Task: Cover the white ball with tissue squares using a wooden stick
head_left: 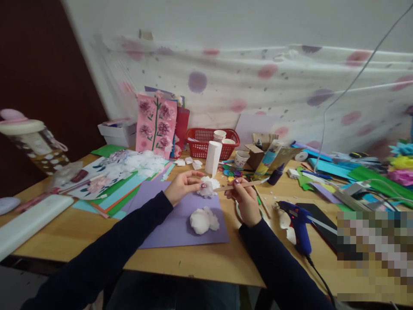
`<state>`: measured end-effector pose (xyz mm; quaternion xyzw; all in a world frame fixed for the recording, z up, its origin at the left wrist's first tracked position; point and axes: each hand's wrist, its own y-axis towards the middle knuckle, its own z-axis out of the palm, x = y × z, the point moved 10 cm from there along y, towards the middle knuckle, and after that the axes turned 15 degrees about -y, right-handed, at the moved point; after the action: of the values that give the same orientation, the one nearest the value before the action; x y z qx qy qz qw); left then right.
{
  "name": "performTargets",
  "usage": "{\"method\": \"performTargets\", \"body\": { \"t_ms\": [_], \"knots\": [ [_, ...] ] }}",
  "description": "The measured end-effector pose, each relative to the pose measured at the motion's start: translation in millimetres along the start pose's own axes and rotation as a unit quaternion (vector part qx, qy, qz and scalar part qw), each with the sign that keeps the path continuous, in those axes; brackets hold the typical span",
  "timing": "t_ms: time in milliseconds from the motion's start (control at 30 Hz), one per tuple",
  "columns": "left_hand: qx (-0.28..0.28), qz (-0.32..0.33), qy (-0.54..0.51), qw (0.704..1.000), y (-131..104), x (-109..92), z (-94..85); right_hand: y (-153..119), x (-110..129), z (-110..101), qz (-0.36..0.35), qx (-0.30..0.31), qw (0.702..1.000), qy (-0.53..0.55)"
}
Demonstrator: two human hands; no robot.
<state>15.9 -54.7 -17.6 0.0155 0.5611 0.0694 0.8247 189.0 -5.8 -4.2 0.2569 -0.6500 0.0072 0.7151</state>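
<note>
My left hand (182,186) pinches a crumpled white tissue-paper flower (209,188) between thumb and fingers, above a purple sheet of paper (158,226). A flat wooden craft stick (222,188) is closed in the fingers of my right hand (244,200). Its left end reaches the flower; whether it presses into the tissue I cannot tell. White stuff shows at the stick's right end. Below, a rounded white tissue-paper clump (200,221) rests on the purple sheet. A white paper roll (213,156) stands upright just behind the flower.
To the right lies a blue glue gun (299,228) with its cord trailing to the table edge. A red basket (200,146) with paper cups, a purple bottle (276,174) and small paint pots (230,172) stand behind. Coloured sheets and white tissue (142,163) cover the left.
</note>
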Motion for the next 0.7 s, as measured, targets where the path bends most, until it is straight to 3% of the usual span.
{"method": "performTargets", "body": {
  "t_ms": [167, 433, 700],
  "knots": [
    [0.0, -0.011, -0.009, 1.0, -2.4, 9.6, 2.4, -1.8, -8.0, 9.6, 0.017, 0.03, 0.999, 0.011],
    [0.023, -0.012, -0.025, 0.999, -4.8, 8.4, 8.6, 0.0, -9.0, 5.6, 0.021, 0.01, 0.999, 0.037],
    [0.007, -0.027, -0.044, 0.999, -4.8, 12.5, 4.6, -0.8, -10.8, 8.4, 0.033, 0.019, 0.999, 0.037]
  ]
}}
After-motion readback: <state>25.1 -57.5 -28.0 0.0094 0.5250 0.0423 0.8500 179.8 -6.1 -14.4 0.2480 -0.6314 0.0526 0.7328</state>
